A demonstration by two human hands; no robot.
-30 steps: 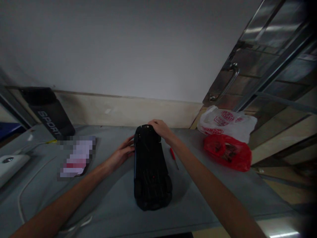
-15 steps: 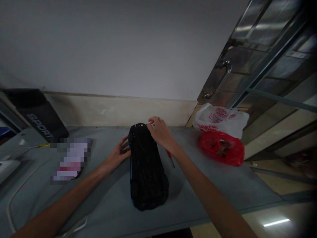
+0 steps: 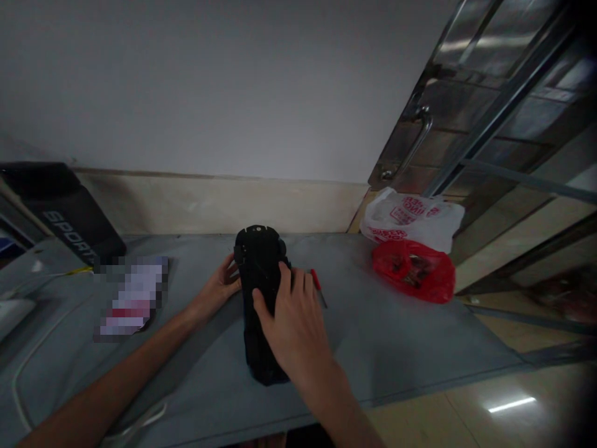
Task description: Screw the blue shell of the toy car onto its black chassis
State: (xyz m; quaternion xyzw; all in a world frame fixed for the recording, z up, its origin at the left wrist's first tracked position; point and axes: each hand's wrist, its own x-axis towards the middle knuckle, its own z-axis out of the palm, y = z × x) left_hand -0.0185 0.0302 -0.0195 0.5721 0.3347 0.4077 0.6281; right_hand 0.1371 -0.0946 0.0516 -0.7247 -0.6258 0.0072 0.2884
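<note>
A black, car-shaped plastic model (image 3: 259,252) is lying underside-up on the grey, flat worktop (image 3: 373,348), its length pointing away from the person. The left hand (image 3: 224,283) is resting against its left flank towards the far end, fingers loosely parted and seemingly bracing rather than clasping. The right hand (image 3: 301,323) is lying across the underside, thumb and fingers apart; whether anything small is sitting under the palm, I cannot tell.

The body is looking stiff and probably fairly light for its bulk, with smooth sides that could slip a little. The long flanks are offering the surest hold, one on each side; the wheels (image 3: 282,247), perhaps free to turn and easier to damage, are making a poorer grip.

The tall black bottle (image 3: 69,214) is showing the pale letters "SPORT". The crumpled white plastic bag (image 3: 413,218) is bearing red printing too creased to read surely. No legible lettering is appearing on the model or on the slim red-handled screwdriver (image 3: 316,280) lying beside the right hand.
</note>
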